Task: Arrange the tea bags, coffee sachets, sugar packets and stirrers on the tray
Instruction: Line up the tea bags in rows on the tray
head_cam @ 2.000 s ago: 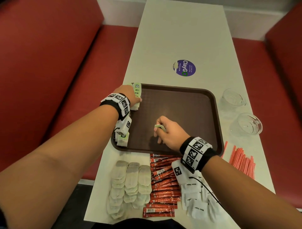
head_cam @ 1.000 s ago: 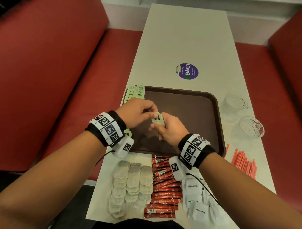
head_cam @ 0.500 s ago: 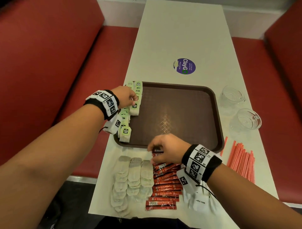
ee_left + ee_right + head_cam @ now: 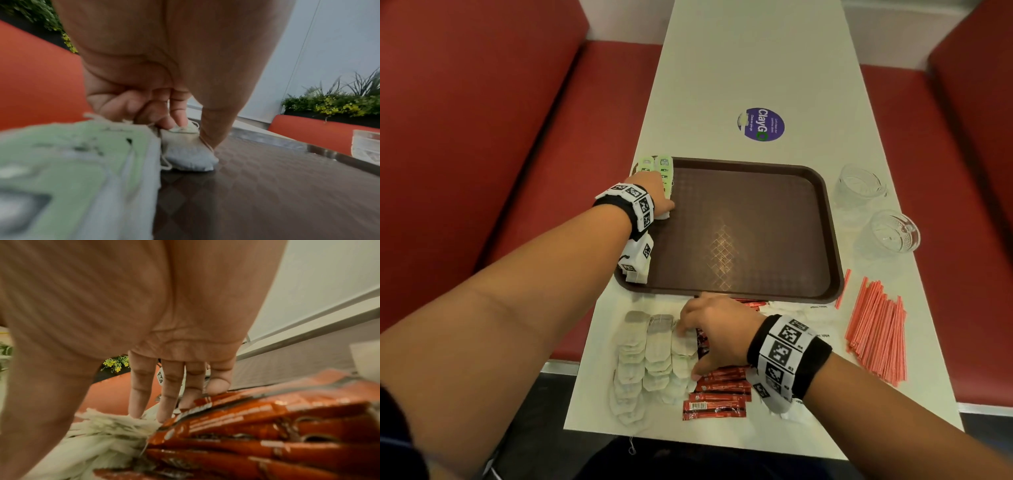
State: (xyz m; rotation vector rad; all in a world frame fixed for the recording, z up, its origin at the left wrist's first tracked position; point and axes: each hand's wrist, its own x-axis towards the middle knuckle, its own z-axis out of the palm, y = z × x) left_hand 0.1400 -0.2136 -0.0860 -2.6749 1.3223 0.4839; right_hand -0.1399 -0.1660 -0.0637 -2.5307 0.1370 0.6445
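With a tea bag (image 4: 186, 152) pinched on the tray (image 4: 825, 219) by the left hand (image 4: 654, 195) and the right hand (image 4: 717, 329) spread over the bags (image 4: 654, 356), several could be snagged by tangled strings.

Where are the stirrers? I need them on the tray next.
In the head view, the red stirrers lie on the table's right side, off the tray, below the two glasses.

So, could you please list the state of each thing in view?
Tray: tea bags along left edge only.
Tea bags on tray: left hand pinches one.
Loose tea bags: on table, right hand touches them.
Coffee sachets: on table.
Stirrers: on table.
Glasses: upright, empty.
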